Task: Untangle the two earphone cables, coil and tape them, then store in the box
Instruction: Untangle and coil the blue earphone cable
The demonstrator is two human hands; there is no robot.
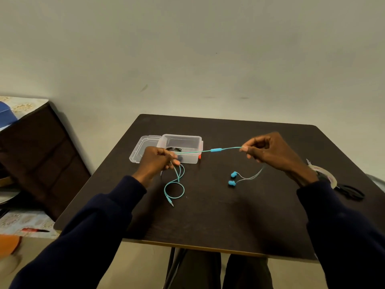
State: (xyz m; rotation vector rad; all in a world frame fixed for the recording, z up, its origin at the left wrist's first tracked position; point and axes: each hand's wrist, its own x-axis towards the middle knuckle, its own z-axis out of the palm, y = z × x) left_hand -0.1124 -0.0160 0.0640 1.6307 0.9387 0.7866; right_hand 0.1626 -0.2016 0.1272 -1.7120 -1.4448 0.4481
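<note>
A: What's in the box point(180, 148)?

B: From my feed, the clear plastic box sits toward the desk's point(229, 215) far left corner, open, its lid point(143, 148) lying flat against its left side. Something dark and coiled lies inside, a black cable point(174, 149) by the look of it, though I cannot make it out well. A small orange-red bit shows at the box's near right corner.

A: And the hands?

B: My left hand point(157, 160) is closed, pinching the teal earphone cable point(193, 151) just in front of the box. My right hand point(268, 151) pinches the same cable farther right. The cable runs taut between them, above the desk, with its inline remote point(215, 150) midway.

A: The loose ends?

B: Below the left hand the cable drops into a loop on the desk, ending at the plug point(171, 204). Below the right hand hang the two blue earbuds point(233, 178), resting mid-desk.

A: Anything else around?

B: A roll of clear tape point(326, 174) and black scissors point(352, 191) lie near the right edge, partly behind my right wrist.
</note>
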